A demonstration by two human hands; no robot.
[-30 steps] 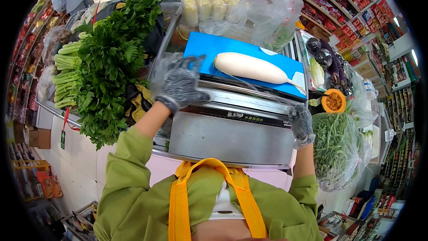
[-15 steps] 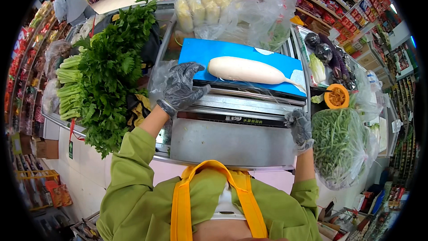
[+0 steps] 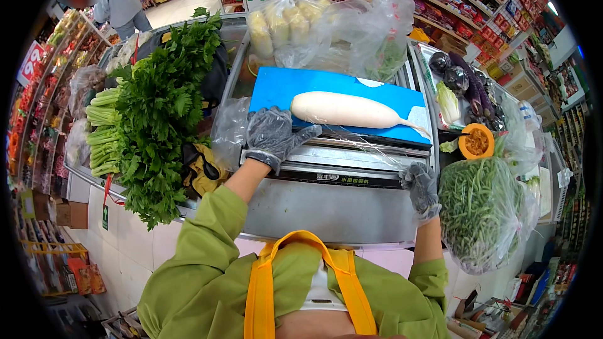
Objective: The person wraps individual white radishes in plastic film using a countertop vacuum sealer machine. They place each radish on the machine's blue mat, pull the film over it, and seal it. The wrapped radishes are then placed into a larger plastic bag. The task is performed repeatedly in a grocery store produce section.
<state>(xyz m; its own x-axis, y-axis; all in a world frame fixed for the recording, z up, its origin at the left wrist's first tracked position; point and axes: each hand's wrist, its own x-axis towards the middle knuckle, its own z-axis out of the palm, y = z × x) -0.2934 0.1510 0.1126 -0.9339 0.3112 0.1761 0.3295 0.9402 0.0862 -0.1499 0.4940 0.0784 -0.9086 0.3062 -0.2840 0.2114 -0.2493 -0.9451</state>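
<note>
A long white radish (image 3: 352, 110) lies on a blue board (image 3: 276, 91) atop a steel wrapping machine (image 3: 339, 213). My left hand (image 3: 273, 135), in a clear plastic glove, rests palm down with fingers spread at the board's front left corner, just left of the radish's blunt end. My right hand (image 3: 421, 187), also gloved, is curled at the machine's front right corner on the edge of a clear cling film (image 3: 370, 147). The film stretches between both hands in front of the radish.
A big bunch of celery and leafy greens (image 3: 151, 132) lies to the left. A bag of green beans (image 3: 483, 213) and a cut pumpkin (image 3: 475, 141) sit on the right. Bagged vegetables (image 3: 326, 25) stand behind the board. Another person (image 3: 116, 3) stands far left by the shelves.
My left hand has slid a little right and toward the board's front edge. My right hand stays at the machine's right corner. The radish has not moved.
</note>
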